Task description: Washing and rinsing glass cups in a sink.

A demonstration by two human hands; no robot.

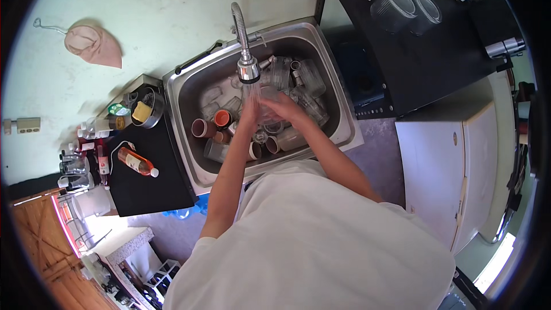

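Note:
Water runs from the chrome spray head of a flexible-neck tap onto my hands, above a stainless steel sink. A clear vessel, seemingly glass, is held between my left hand and my right hand. Spray and fingers hide part of its outline. Around and below them lie several clear glasses and jars, among them a ribbed glass jar and a jar on its side. An orange-rimmed cup and a brown cup sit at the left of the basin.
Left of the sink, a black counter bears an orange bottle and a metal bowl with a yellow sponge. To the right, a black shelf unit carries lidded glass jars. A white refrigerator stands nearby.

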